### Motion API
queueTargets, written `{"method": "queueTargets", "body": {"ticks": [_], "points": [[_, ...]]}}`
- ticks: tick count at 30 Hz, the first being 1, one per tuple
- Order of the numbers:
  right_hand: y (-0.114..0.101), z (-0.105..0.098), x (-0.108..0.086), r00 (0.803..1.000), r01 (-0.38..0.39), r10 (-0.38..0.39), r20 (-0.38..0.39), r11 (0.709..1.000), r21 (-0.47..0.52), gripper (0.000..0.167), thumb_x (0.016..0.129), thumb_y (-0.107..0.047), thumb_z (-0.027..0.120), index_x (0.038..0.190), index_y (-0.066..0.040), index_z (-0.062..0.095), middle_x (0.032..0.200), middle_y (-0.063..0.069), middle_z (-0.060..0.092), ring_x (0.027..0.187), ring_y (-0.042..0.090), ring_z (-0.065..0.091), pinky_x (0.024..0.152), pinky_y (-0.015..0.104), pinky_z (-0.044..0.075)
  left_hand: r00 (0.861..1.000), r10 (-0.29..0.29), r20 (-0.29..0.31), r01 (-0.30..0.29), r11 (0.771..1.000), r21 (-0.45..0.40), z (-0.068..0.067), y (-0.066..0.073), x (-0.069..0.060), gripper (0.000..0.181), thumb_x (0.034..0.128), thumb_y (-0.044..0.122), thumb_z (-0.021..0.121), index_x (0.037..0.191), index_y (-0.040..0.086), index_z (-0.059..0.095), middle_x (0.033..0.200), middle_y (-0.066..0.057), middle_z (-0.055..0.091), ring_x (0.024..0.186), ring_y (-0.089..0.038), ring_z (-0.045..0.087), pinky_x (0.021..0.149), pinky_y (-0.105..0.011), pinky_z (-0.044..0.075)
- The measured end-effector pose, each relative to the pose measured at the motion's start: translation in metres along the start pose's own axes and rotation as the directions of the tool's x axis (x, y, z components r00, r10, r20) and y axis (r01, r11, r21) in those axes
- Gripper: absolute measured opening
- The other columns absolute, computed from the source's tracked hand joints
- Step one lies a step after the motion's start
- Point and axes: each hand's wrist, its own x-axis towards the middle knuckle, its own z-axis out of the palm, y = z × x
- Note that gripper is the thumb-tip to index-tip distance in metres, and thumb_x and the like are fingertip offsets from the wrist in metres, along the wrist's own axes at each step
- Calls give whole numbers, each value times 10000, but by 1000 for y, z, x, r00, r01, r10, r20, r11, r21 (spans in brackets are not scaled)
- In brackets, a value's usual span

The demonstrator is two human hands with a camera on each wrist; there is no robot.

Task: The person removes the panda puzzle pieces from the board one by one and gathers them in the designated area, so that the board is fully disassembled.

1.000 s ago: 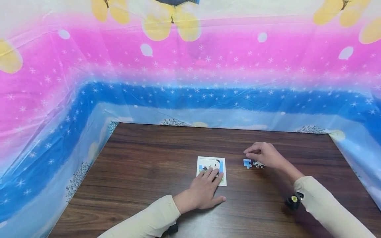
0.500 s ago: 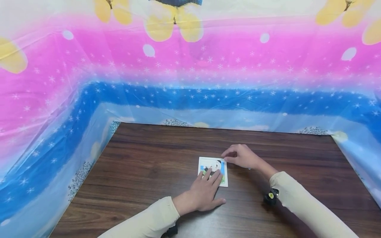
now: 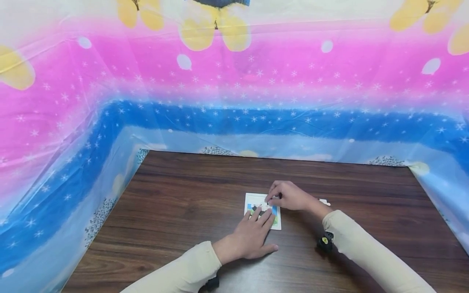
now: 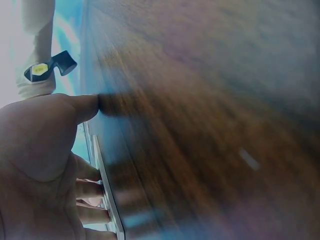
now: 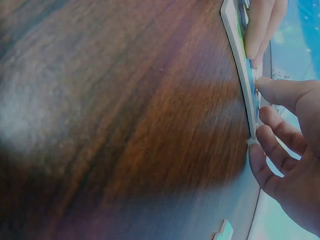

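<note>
A small square jigsaw puzzle (image 3: 248,197) with a pale frame lies on the table, showing a panda on blue and green. My left hand (image 3: 246,240) rests flat over its lower part, fingers spread on the picture and thumb out on the wood. At the puzzle's upper right, my right hand (image 3: 289,195) has thumb and fingertips together over the panda's head, pinching what seems a small puzzle piece, mostly hidden by the fingers. In the right wrist view the right fingertips meet the board's edge beside the left fingers (image 5: 257,35).
A loose puzzle piece (image 3: 324,201) lies behind the right wrist, partly hidden; a piece (image 5: 225,231) also shows low in the right wrist view. The dark wooden table (image 3: 176,195) is bordered by a hanging patterned cloth (image 3: 227,118) at back and sides.
My right hand has moved left from beside the loose pieces to the puzzle's upper right, and its fingertips have come down onto the picture. The left hand stays in place.
</note>
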Motion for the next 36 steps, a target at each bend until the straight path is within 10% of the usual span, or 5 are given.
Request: {"method": "queueTargets", "body": {"ticks": [12, 21, 36], "points": [[0, 3, -3, 1000, -19, 19, -8, 1000, -8, 111, 954, -140, 735, 996, -207, 813, 1086, -45, 681, 990, 112, 640, 833, 337, 559, 1000, 1, 5, -1, 1000, -20, 0, 0, 1, 839, 1008, 681, 389, 1629, 129, 273, 1699, -47, 224, 1554, -303, 219, 1221, -497, 282], [-2, -14, -15, 981, -164, 178, -77, 974, 159, 234, 931, -87, 749, 1144, -115, 656, 975, -73, 705, 917, 92, 677, 809, 316, 580, 1000, 0, 6, 0, 1000, -28, 0, 0, 1, 846, 1001, 689, 400, 1628, 134, 278, 1699, -46, 226, 1552, -311, 225, 1213, -506, 294], [35, -77, -90, 928, -314, 327, -177, 944, 96, 141, 948, -205, 751, 1079, -176, 796, 1002, -39, 778, 869, 111, 714, 724, 278, 570, 1000, 3, -20, -2, 1000, 2, 3, 0, 3, 850, 999, 691, 393, 1622, 121, 292, 1689, -62, 253, 1541, -322, 254, 1202, -502, 316]]}}
